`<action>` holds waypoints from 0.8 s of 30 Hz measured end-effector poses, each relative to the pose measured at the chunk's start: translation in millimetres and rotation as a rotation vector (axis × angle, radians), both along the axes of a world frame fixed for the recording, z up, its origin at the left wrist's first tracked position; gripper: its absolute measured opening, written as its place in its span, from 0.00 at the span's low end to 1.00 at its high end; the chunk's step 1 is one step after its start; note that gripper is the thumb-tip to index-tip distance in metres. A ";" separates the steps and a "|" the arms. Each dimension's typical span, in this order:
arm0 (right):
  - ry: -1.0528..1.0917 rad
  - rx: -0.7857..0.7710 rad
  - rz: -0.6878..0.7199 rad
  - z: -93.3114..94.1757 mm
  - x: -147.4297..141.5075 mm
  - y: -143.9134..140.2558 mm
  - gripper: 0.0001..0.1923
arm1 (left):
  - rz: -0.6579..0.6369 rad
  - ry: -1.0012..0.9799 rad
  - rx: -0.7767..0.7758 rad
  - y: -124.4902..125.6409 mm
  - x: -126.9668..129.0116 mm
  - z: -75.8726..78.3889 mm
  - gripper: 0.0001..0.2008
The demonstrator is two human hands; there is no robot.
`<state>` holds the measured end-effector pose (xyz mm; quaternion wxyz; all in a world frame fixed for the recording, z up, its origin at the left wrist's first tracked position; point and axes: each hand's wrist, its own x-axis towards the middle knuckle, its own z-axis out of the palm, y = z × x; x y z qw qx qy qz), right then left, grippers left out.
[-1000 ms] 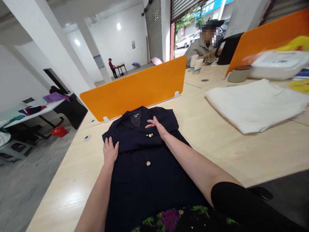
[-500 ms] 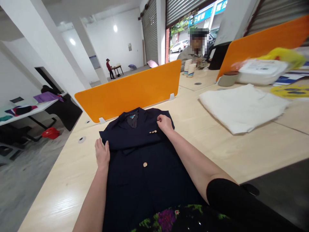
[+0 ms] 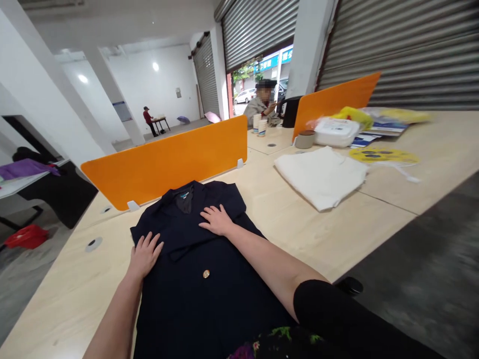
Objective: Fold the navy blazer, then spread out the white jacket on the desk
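A dark navy jacket (image 3: 209,294) lies flat and face up on the pale wooden surface (image 3: 325,229), its collar toward the orange divider (image 3: 164,162) and its lower part running down to the near edge of the view. The lapels are folded across the chest, a small blue label shows inside the neck, and one gold button (image 3: 206,273) sits near the middle of the front. The left hand (image 3: 144,254) rests palm down on the jacket's left side near the shoulder, fingers spread apart and gripping nothing. The right hand (image 3: 217,221) lies flat on the chest just below the collar, fingers loosely spread and likewise clamped on nothing. Well apart to the right lies a folded white cloth (image 3: 322,175), and beyond it a white container (image 3: 336,132) and a round yellow fan (image 3: 383,156). Past the divider, another person (image 3: 260,102) sits at the far surface beside stacked paper cups (image 3: 259,124).
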<state>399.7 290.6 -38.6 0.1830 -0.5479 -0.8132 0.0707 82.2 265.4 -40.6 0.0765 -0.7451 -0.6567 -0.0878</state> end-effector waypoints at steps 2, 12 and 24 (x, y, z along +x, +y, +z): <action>0.052 0.095 -0.025 4.1 1.6 -0.9 0.28 | 0.019 0.110 -0.091 6.1 5.1 11.7 0.21; -0.042 0.007 0.055 3.1 -0.7 0.6 0.31 | 0.045 0.099 0.042 0.7 78.1 -2.9 0.26; -0.046 -0.003 -0.113 4.1 10.6 5.5 0.28 | 0.039 -0.007 0.079 8.1 66.1 -14.4 0.24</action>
